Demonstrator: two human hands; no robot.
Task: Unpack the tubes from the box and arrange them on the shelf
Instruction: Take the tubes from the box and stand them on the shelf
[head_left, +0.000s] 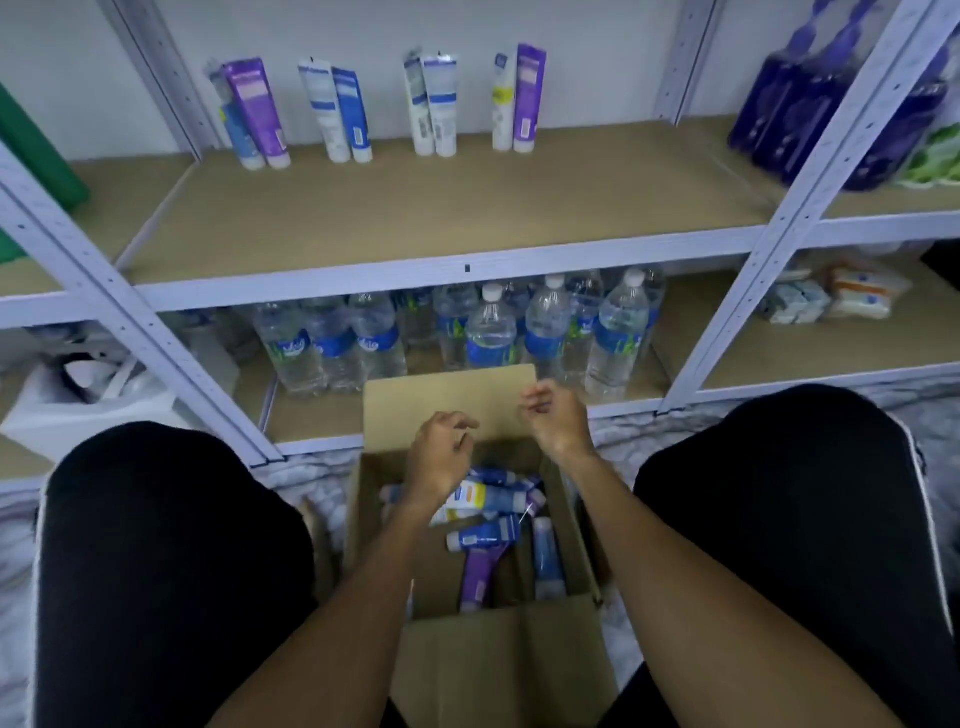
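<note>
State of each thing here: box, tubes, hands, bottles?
Box: open, flaps out.
Tubes in box: lying jumbled, none held.
Tubes on shelf: standing cap-down, four pairs at the back.
Left hand: empty, fingers loosely curled, over the box.
Right hand: empty, fingers loosely curled, by the far flap.
Water bottles: upright, capped.

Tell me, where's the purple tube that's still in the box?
In the head view, the purple tube lies in the near half of the cardboard box, left of a blue tube, just below a blue-and-white tube.
</note>
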